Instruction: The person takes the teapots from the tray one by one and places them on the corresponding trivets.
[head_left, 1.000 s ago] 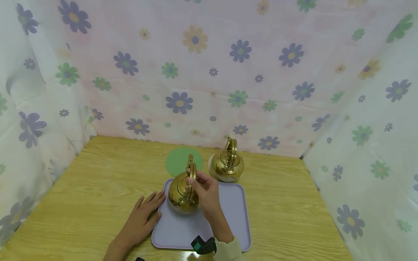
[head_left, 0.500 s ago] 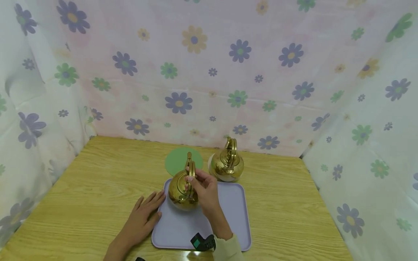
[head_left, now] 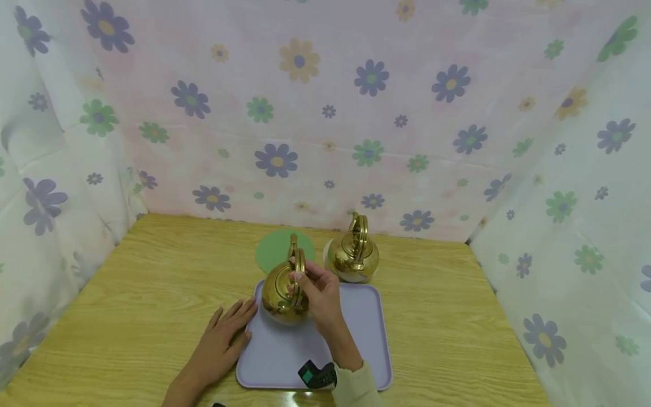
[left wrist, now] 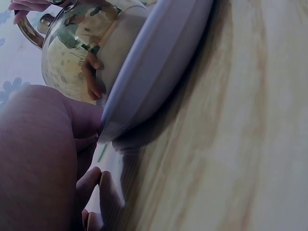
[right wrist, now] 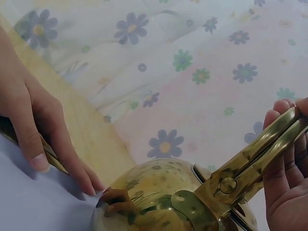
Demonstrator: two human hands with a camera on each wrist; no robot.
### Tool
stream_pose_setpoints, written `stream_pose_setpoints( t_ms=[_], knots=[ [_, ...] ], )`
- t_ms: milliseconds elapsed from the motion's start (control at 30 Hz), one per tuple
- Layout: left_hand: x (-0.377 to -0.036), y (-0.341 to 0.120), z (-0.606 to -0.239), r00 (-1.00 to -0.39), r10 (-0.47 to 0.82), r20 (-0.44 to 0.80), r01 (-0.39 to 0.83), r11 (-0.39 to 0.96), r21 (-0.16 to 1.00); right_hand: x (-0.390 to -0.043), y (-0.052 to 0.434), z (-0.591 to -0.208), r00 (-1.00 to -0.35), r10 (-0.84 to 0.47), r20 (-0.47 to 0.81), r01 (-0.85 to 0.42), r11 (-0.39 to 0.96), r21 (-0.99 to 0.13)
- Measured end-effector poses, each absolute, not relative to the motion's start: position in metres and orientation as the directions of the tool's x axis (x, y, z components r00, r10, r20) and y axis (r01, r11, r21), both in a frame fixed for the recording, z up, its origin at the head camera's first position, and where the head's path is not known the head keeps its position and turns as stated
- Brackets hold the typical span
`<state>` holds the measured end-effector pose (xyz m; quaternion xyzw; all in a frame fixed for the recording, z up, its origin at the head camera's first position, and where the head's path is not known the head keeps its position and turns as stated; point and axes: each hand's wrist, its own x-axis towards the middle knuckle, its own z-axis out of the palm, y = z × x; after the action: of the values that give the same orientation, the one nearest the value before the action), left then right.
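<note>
A shiny gold kettle [head_left: 277, 294] is over the back left part of the lilac tray [head_left: 277, 364]. My right hand [head_left: 324, 299] grips its upright handle [right wrist: 260, 159], fingers curled round the bar in the right wrist view. Flat beside the tray's left edge lies my left hand [head_left: 221, 342], fingers spread and straight, fingertips at the rim. From the left wrist view, the left hand [left wrist: 43, 149] meets the outer tray wall [left wrist: 154, 62], with the kettle's rounded body [left wrist: 72, 57] just beyond.
Behind the tray lies a flat green disc [head_left: 272, 249], partly covered by the kettle in the head view. A second gold kettle [head_left: 351, 263] stands to its right, on a pale disc [head_left: 326, 249] that mostly hides beneath it. Flowered cloth [head_left: 305, 124] encloses the wooden table [head_left: 168, 271].
The kettle in my right hand has shifted slightly away from me, towards the green disc, the hand staying on its handle. My left hand has stayed at the tray's edge.
</note>
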<state>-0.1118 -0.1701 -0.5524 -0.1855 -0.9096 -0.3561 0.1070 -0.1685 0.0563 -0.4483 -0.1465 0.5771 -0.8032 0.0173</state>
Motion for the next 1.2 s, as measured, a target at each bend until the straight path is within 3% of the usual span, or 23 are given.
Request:
stream_pose_setpoints(
  t_ms=[1200],
  knots=[
    [-0.114,-0.171,-0.556,-0.897,0.264,0.354,0.433,0.689,0.582,-0.184,0.049,-0.448,-0.965,-0.142,0.222,-0.171,-0.306,-0.937]
  ],
)
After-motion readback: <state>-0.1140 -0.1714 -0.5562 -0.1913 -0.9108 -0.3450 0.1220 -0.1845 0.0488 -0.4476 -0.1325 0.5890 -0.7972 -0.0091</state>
